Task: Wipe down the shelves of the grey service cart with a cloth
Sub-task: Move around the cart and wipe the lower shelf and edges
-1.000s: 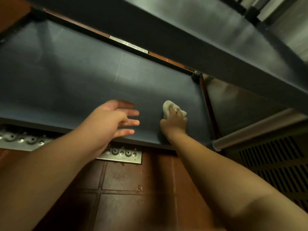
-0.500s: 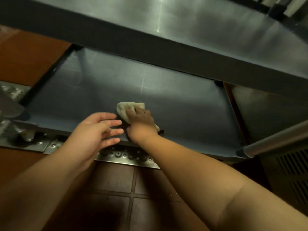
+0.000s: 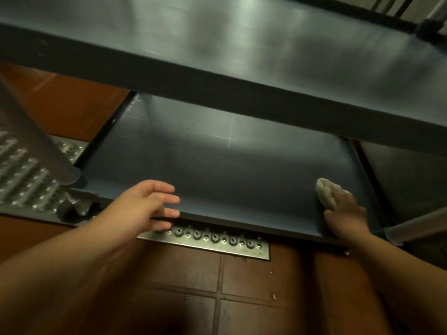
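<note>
The grey service cart shows two shelves: the upper shelf [image 3: 242,44] crosses the top of the view, and the lower shelf [image 3: 217,170] lies beneath it. A bunched white cloth [image 3: 326,193] sits on the lower shelf near its front right corner. My right hand [image 3: 346,216] holds the cloth down against the shelf, fingers curled over it. My left hand [image 3: 145,206] hovers over the shelf's front left edge with fingers spread and relaxed, holding nothing.
Round grey cart posts stand at the left [image 3: 36,141] and right [image 3: 416,228] front corners. A caster wheel [image 3: 72,211] sits under the left corner. A metal floor drain grate [image 3: 212,238] runs below the shelf edge on brown tiles [image 3: 183,274].
My right hand has slid the cloth from the shelf's middle front over to the right front corner. The view has shifted, and my left hand stays open near the front edge.
</note>
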Demonstrator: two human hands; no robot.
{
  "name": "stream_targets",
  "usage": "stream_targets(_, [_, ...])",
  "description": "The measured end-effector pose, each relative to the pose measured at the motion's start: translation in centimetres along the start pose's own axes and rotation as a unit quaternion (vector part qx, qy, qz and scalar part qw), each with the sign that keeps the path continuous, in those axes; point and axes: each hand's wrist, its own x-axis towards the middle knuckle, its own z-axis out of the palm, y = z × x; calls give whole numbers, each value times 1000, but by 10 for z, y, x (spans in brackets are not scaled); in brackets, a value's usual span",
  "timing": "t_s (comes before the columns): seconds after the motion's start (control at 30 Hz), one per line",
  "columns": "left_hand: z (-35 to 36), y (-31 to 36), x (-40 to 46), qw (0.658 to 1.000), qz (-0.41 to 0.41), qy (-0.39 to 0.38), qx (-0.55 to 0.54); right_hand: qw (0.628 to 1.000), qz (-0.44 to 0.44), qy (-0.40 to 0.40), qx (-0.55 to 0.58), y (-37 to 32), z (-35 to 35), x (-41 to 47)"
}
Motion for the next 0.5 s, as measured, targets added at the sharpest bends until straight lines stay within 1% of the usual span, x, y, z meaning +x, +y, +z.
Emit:
stream_targets(0.1, [-53, 12, -11, 999, 8, 23, 34, 998, 45, 4, 43, -38, 4, -1])
stream_targets(0.17, [-84, 18, -19, 999, 8, 46, 27, 997, 39, 1, 73, -81, 8, -7])
stream_targets(0.23, [-110, 22, -25, 998, 4, 63, 27, 996, -12, -10, 92, -139, 9, -20])
stream_targets(0.33, [-139, 21, -32, 997, 6, 68, 36, 992, -96, -19, 81, -252, 4, -64])
stream_targets(0.4, [-150, 19, -35, 997, 4, 68, 29, 984, -151, -58, 72, -327, 4, -108])
stream_targets(0.43, [-153, 18, -37, 997, 2, 69, 21, 975, -190, -83, 76, -360, 7, -129])
stream_targets(0.5, [-157, 18, -38, 997, 2, 71, -2, 944, -286, -114, 116, -412, 15, -156])
